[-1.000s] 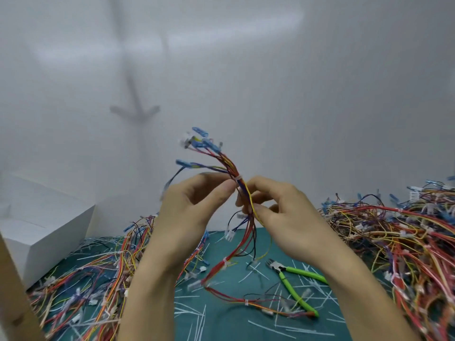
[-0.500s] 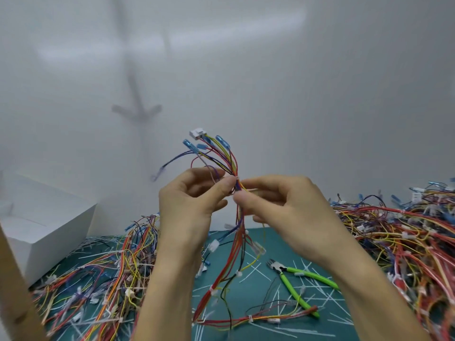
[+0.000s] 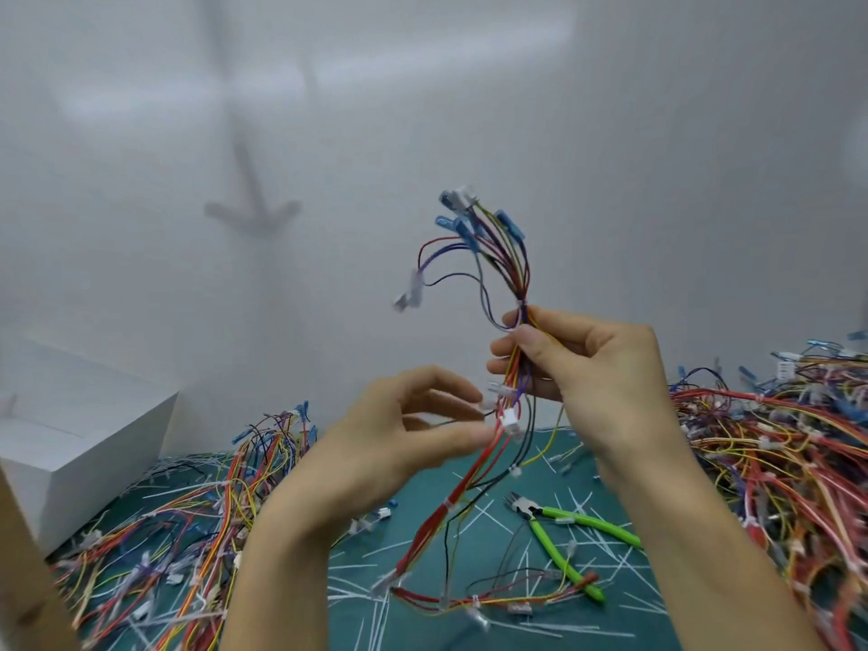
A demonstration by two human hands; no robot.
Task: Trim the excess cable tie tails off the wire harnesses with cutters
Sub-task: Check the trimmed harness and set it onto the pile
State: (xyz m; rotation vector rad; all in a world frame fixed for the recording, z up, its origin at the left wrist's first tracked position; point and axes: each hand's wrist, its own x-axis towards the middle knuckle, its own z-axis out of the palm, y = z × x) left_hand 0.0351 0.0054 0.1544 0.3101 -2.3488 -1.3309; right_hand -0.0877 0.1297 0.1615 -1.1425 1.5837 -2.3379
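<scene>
My right hand [image 3: 582, 364] grips a multicoloured wire harness [image 3: 505, 256] upright, just below a white cable tie; its blue and white connectors fan out above. The harness's long red tail hangs down to the green mat [image 3: 413, 617]. My left hand [image 3: 413, 429], blurred, sits lower and to the left. Its thumb and fingertips close on a thin dark branch wire beside a white connector [image 3: 509, 421]. The green-handled cutters [image 3: 559, 542] lie on the mat below my right hand, with no hand on them.
Heaps of harnesses lie at the left [image 3: 188, 533] and the right [image 3: 775, 444] of the mat. Cut white tie tails [image 3: 474, 514] litter the mat. A white box [image 3: 80, 439] stands far left, a brown cardboard edge [image 3: 23, 580] at bottom left, a white wall behind.
My right hand has carried the harness up and to the right. My left hand has left the upper bundle and dropped to a lower branch wire.
</scene>
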